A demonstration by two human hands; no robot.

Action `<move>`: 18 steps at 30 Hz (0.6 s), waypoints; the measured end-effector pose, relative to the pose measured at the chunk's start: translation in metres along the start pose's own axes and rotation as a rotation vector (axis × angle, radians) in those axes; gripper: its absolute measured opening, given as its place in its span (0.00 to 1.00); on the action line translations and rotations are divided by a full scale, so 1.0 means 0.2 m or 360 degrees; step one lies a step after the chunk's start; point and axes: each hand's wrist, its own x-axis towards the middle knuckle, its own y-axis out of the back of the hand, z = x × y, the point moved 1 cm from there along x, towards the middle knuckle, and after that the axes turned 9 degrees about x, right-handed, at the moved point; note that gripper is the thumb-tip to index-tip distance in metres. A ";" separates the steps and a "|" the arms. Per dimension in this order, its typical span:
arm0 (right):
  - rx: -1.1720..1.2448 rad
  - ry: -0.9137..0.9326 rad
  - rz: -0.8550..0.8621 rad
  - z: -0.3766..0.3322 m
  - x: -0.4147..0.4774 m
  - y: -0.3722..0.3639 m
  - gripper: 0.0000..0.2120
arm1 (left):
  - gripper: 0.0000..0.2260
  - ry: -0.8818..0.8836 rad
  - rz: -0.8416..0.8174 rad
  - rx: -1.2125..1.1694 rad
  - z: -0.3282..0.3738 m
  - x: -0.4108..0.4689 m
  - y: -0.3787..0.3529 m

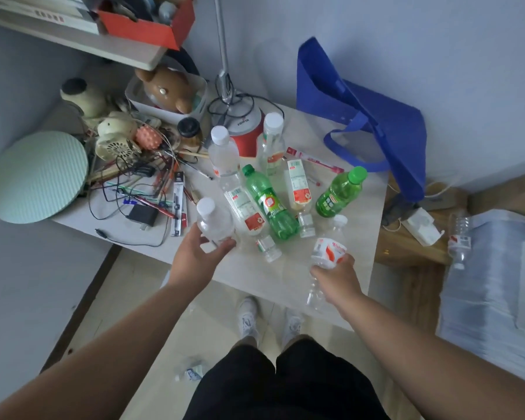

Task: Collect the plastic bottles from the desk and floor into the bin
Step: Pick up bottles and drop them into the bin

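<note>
Pickup step in hand: white-capped clear bottle (214, 222) gripped in left hand (208, 253) at desk (361, 237) front, red-labelled bottle (328, 248) clutched in right hand (337, 277). Next: carry these 2 to bin, possibly blue bag (376, 125); none clearly visible.

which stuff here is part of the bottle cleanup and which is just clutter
Job: clear bottle in left hand, red-label bottle in right hand, middle green bottle, green bottle at desk edge, bottle off the desk.
Clutter: pens, cables, bear toy, round mat.
</note>
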 end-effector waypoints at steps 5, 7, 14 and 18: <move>0.0041 0.0145 -0.0191 0.05 -0.03 0.12 0.33 | 0.23 0.0104 0.0114 -0.0035 -0.03 -0.22 0.05; -0.0104 0.0256 -0.0294 0.06 -0.05 0.18 0.32 | 0.26 0.0179 0.0153 -0.0085 -0.06 -0.33 0.05; -0.0501 0.0629 -0.0772 0.10 -0.09 0.37 0.33 | 0.24 0.0448 0.0418 -0.0288 -0.18 -0.82 -0.11; -0.0693 0.0774 -0.1077 0.08 -0.11 0.37 0.34 | 0.26 0.0637 0.0609 -0.0402 -0.27 -1.14 -0.23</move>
